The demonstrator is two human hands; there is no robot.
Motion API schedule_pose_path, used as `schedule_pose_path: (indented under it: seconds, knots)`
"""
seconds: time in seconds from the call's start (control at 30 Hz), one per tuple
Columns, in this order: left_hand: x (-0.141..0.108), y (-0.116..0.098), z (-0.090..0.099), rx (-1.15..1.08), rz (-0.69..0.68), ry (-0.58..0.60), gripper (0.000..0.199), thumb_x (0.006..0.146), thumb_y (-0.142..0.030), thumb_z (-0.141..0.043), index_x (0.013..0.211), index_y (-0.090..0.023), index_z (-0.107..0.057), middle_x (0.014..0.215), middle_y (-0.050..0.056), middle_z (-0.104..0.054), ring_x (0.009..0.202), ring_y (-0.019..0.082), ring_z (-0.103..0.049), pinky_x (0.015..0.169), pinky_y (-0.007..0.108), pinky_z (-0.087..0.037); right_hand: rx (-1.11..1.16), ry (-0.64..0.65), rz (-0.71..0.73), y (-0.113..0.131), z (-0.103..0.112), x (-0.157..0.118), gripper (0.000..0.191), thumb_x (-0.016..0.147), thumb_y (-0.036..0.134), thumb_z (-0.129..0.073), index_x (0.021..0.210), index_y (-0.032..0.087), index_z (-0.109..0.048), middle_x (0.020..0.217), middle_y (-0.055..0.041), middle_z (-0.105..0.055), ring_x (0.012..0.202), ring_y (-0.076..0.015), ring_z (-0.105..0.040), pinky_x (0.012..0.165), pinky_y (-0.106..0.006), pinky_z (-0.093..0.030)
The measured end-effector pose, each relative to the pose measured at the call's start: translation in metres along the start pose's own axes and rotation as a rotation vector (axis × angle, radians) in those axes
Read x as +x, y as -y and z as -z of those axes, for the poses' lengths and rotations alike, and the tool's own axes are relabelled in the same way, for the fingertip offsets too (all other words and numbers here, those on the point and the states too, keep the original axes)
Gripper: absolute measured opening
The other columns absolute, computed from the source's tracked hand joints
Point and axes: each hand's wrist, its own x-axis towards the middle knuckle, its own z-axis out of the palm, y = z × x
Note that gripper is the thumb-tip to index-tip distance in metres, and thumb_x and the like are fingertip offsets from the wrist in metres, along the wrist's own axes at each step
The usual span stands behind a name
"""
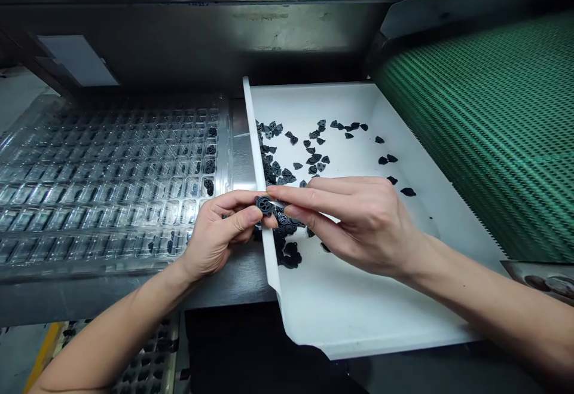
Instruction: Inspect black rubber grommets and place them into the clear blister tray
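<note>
My left hand (219,226) pinches a small black plastic part (264,205) between thumb and fingers, above the left rim of a white tray (350,304). The part has a round, spoked centre and small ears. My right hand (359,214) reaches over the tray from the right, its index fingertip at the part's edge. Its thumb tip is a little apart, with nothing visible between them. Beneath my hands a heap of similar black parts (290,256) lies along the tray's left wall; some are hidden by my fingers.
On the left lies a clear plastic tray (98,191) of small pockets, with black parts in several right-hand ones. Loose black pieces (314,158) are scattered across the white tray. A green mesh belt (484,113) runs along the right. A metal panel (179,41) stands behind.
</note>
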Motion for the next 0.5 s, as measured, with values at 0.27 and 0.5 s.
schedule_pose_path:
  seconds: [0.27, 0.5]
  knots:
    - [0.0007, 0.0013, 0.0012, -0.015, -0.017, 0.017, 0.021, 0.089, -0.029, -0.091, 0.107, -0.018, -0.088, 0.077, 0.011, -0.079, 0.044, 0.002, -0.034, 0.043, 0.015, -0.022, 0.011, 0.009, 0.011, 0.0020, 0.0008, 0.0018, 0.034, 0.111, 0.022, -0.066, 0.145, 0.020, -0.072, 0.076, 0.0029, -0.063, 0.060, -0.0102, -0.046, 0.060, -0.029, -0.035]
    - [0.0009, 0.0003, 0.0017, 0.009, -0.009, 0.025, 0.023, 0.089, -0.030, -0.090, 0.107, -0.016, -0.087, 0.079, 0.011, -0.079, 0.045, 0.002, -0.035, 0.043, 0.016, -0.023, -0.021, 0.018, 0.004, 0.0008, 0.0025, 0.0016, 0.031, 0.113, 0.023, -0.061, 0.141, 0.020, -0.075, 0.076, 0.0020, -0.064, 0.060, -0.0098, -0.048, 0.058, -0.028, -0.036]
